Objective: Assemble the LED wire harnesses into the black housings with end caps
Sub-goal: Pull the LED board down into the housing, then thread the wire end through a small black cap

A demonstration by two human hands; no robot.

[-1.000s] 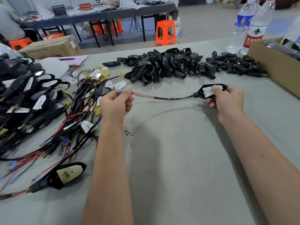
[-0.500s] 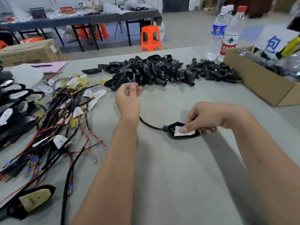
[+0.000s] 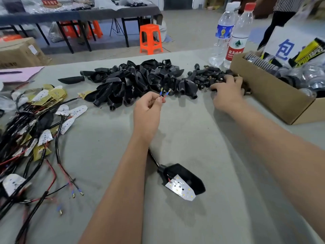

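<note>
Grey felt bench (image 3: 202, 131) before you shows one harness seated in its black housing (image 3: 182, 180) nearest you, wire ends (image 3: 165, 93) pinched in your left hand (image 3: 147, 110), while your right hand (image 3: 227, 92) reaches, grip unclear, into the end caps (image 3: 207, 77), cap not yet fitted.

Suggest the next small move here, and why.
Probably pinch one end cap from the end cap pile and bring it to the wire ends: the right hand rests on that pile, while the left hand holds the terminals up, harness already through the housing.
</note>
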